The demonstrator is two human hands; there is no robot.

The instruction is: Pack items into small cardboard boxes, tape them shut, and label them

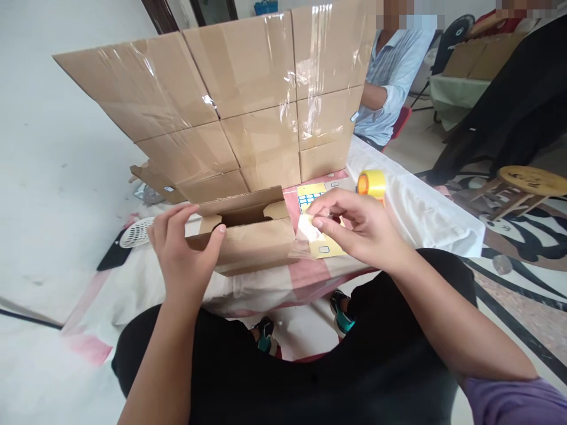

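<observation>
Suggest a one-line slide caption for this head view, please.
Left hand steadies a small open cardboard box while right hand pulls clear tape at its end.

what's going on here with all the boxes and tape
A person seated at a table is taping a small cardboard box. The left hand steadies the box at its front left corner, its top flaps open. The right hand pinches a strip of clear tape that runs to the box's right end. A yellow tape roll sits just beyond that hand. Behind stands a stack of taped boxes, and another person in a light blue shirt sits across the table.
</observation>
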